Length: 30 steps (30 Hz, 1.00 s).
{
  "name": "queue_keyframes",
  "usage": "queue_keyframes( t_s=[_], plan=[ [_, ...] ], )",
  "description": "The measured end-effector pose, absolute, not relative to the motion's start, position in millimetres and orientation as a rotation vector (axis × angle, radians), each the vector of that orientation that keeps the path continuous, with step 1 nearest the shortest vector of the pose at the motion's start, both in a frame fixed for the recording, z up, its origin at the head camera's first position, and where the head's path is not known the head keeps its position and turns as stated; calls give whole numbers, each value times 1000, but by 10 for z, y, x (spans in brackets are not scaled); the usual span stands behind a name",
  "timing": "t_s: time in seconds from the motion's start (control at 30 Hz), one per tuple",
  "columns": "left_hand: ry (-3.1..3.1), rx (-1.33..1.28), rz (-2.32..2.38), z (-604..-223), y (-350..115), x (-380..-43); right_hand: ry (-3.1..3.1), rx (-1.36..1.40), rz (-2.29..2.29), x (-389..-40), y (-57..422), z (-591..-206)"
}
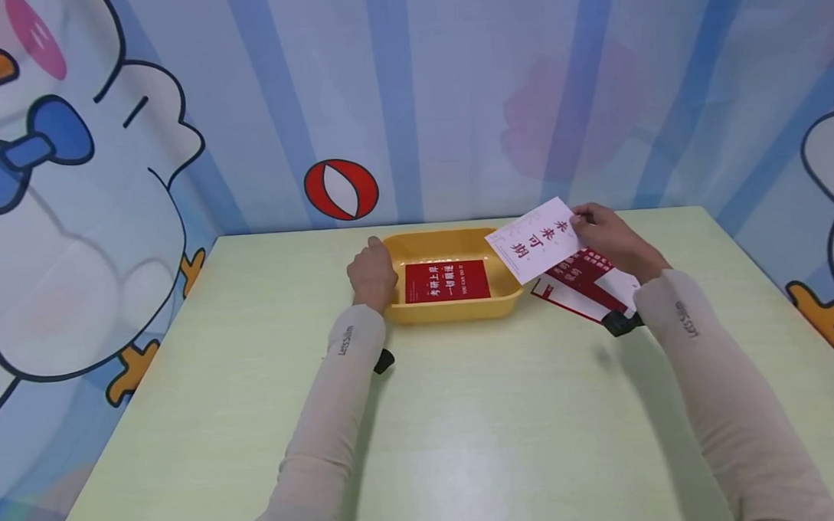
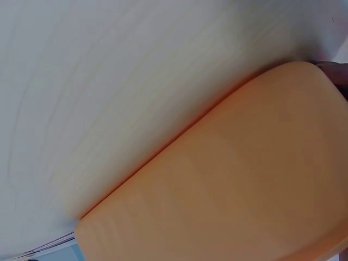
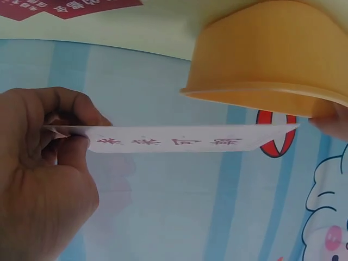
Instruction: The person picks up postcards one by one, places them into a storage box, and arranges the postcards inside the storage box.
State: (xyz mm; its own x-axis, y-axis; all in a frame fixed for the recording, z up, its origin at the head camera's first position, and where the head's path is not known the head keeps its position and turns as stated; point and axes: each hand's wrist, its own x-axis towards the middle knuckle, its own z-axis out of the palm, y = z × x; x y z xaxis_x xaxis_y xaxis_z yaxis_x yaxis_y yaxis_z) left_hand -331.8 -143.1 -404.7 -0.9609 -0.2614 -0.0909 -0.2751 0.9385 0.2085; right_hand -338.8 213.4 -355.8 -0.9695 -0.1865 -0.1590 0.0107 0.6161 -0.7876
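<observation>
A yellow plastic basin (image 1: 453, 313) stands toward the far side of the table, and its side wall (image 2: 217, 174) fills much of the left wrist view. My left hand (image 1: 373, 273) grips its left rim with curled fingers. Inside the basin lies a red card (image 1: 447, 281) with white and black lettering. Between thumb and fingers, my right hand (image 1: 612, 238) pinches a white card (image 1: 537, 241) printed with red characters. That card is held up by one end, tilted, overlapping the basin's right rim in the head view; the right wrist view shows the card (image 3: 179, 140) nearly edge-on.
Red and white cards (image 1: 583, 285) lie overlapping on the table right of the basin, partly beneath my right hand and forearm. The pale green table (image 1: 477, 412) ends at a blue striped backdrop (image 1: 439, 99) with cartoon figures at both sides.
</observation>
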Motion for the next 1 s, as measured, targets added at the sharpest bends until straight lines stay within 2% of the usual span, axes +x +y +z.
queue_keyframes(
  t_s=[1.0],
  plan=[
    [3026,-429,359,-4050,-1421,-3329,2433,-164,-1408,-3441,1397,-3537]
  ],
)
